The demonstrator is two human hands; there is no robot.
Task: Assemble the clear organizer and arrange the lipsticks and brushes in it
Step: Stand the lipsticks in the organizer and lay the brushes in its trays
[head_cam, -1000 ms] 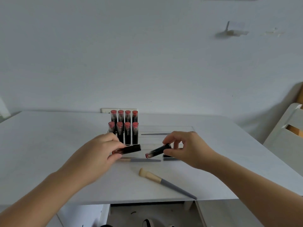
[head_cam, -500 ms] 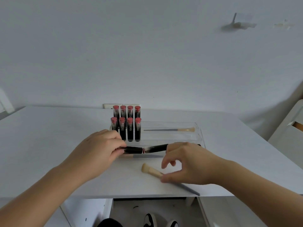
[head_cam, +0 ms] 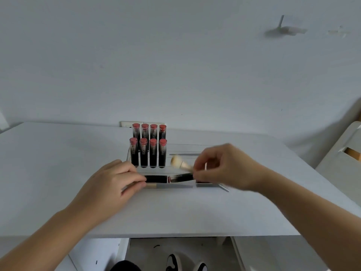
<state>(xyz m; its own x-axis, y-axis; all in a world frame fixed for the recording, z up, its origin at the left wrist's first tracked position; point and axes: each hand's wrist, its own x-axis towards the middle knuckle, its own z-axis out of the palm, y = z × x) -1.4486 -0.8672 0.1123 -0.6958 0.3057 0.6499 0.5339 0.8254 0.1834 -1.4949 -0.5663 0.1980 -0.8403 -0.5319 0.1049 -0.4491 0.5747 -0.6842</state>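
**Last brush on its way into the organizer**

The clear organizer (head_cam: 195,147) sits on the white tabletop (head_cam: 58,163), and I place everything else from it. In its left end eight lipsticks (head_cam: 148,151) stand upright in two rows of four, pink tops up. Along its front channel two more lipsticks (head_cam: 170,178) lie end to end, and in front of those a brush (head_cam: 166,186) lies flat with its grey handle pointing right. Another brush (head_cam: 185,154) lies along the back of the organizer's right part; only its grey handle shows.

My right hand (head_cam: 224,169) hovers over the right half of the organizer, and its grip is pinched on a cream-bristled brush (head_cam: 180,163), bristles aimed left toward the standing lipsticks. It is blurred, so I cannot tell exactly how the handle runs. My left hand (head_cam: 113,184) rests at the organizer's front left corner, its fingertips (head_cam: 141,181) touching the end of the lying lipstick; whether that grip is curled round the tube or merely pressing it, I cannot tell.

I judge the task nearly done: the organizer looks assembled, the lipsticks are all in place, and what remains is to lay this brush inside and perhaps straighten the front row.

The lipstick tubes carry pale lettering along their dark barrels, but it is too small to read. No other writing shows.
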